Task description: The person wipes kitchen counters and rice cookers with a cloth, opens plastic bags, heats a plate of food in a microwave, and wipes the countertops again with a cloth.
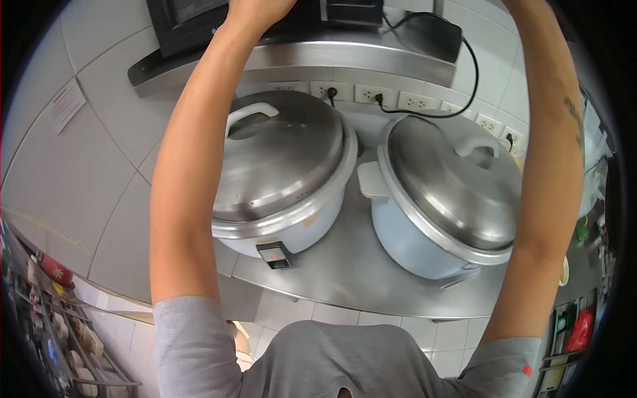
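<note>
Both my arms reach up past the top edge of the view. Only the base of my left hand (264, 8) shows, beside a black appliance (192, 20); its fingers are cut off by the frame. My right hand is out of view above, with just the forearm showing on the right. Between my arms stand two large rice cookers with domed metal lids. The left cooker (325, 222) has its lid (292, 156) on, partly behind my left arm. The right cooker (405, 235) is also covered by its lid (451, 192), its right side behind my right forearm.
The cookers stand on a metal counter (345, 285). Above them runs a metal shelf (345, 56) holding the black appliance. Wall sockets (368, 94) have plugs and a black cable (476, 73) hanging in a loop. Racks with items stand at the lower left and right.
</note>
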A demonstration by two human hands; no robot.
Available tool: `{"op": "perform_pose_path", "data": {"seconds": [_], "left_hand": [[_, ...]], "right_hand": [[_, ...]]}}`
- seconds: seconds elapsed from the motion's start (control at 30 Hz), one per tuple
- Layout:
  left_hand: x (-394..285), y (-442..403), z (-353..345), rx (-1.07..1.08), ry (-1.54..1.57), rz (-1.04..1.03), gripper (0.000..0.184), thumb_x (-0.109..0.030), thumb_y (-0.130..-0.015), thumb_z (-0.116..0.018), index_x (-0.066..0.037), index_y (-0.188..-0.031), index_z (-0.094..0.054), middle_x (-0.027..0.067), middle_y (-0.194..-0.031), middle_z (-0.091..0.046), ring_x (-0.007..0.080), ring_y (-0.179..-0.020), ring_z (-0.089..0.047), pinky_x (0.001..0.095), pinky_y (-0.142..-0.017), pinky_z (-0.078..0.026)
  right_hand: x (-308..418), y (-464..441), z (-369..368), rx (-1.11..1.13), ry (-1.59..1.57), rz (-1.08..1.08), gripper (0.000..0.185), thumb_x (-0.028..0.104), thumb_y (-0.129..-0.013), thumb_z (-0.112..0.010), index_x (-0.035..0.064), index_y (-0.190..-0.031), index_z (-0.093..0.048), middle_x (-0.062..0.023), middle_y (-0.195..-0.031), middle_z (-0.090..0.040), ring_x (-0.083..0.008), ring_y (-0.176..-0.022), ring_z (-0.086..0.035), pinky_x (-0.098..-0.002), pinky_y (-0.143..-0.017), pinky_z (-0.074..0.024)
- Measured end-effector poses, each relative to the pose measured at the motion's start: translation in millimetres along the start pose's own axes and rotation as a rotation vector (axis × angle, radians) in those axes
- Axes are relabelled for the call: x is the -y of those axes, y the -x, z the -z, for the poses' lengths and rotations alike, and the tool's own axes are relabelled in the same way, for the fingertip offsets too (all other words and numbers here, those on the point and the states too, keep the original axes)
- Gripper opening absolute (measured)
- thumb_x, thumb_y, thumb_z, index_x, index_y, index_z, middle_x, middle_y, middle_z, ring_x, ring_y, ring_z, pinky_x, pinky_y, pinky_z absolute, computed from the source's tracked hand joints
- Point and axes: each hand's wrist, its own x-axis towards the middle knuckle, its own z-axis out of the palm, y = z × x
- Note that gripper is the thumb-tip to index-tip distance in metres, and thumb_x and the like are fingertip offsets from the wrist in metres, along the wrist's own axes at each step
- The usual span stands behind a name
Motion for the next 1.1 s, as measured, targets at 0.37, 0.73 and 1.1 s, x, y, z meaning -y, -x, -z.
{"op": "perform_pose_path", "data": {"seconds": [0.37,0.73,1.1], "left_hand": [[-48.8,6.8,-49.5,0.207,-0.027,0.056,0.039,-0.038,-0.09,-0.045,0.001,-0.092,-0.045,0.0266,-0.083,-0.06,0.0439,-0.084,-0.057,0.0479,-0.073,-0.043],[-45.0,2.2,-55.5,0.133,-0.241,-0.066,0.017,-0.018,-0.087,-0.047,-0.005,-0.097,-0.046,0.0245,-0.078,-0.061,0.0426,-0.079,-0.058,0.0509,-0.067,-0.044],[-47.3,0.6,-51.0,0.159,-0.208,-0.123,0.014,-0.017,-0.088,-0.047,-0.006,-0.095,-0.042,0.0275,-0.077,-0.058,0.0455,-0.08,-0.055,0.0513,-0.064,-0.041]], "right_hand": [[15.7,118.6,184.2,0.37,0.551,0.284,0.02,-0.006,-0.087,-0.045,-0.0052,-0.102,-0.059,-0.0067,-0.088,-0.061,-0.0095,-0.058,-0.044,-0.0192,-0.054,-0.0374],[17.7,240.0,305.8,0.254,0.503,-0.109,0.023,0.006,-0.092,-0.041,-0.0065,-0.105,-0.056,-0.0073,-0.069,-0.051,-0.0094,-0.054,-0.044,-0.0204,-0.052,-0.0355],[-26.3,277.3,339.5,-0.046,0.5,-0.428,0.025,0.01,-0.096,-0.039,-0.0034,-0.106,-0.056,-0.003,-0.068,-0.048,-0.0053,-0.051,-0.042,-0.0163,-0.046,-0.0334]]}}
